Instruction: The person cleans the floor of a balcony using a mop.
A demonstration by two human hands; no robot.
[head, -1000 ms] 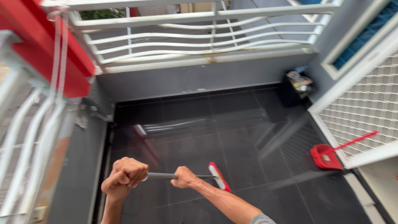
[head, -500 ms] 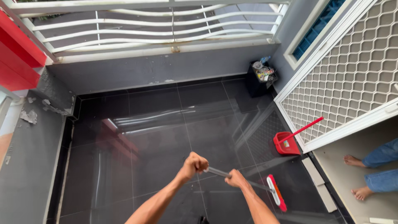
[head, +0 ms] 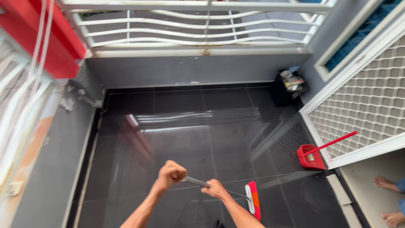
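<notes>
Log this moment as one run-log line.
left hand: grips broom handle | right hand: grips handle lower | broom head: on dark tile floor | dustpan: by door

The floor (head: 177,139) in the middle of the frame is dark tile, smooth and very shiny, like a mirror. The broom (head: 253,205) at the bottom has a smooth grey metal stick and a red plastic head. The dustpan (head: 311,157) at the right is shiny red plastic. The railing (head: 198,29) at the top is white painted metal. The wall (head: 181,69) under it is grey and matt, with rough, peeling paint at the left.
</notes>
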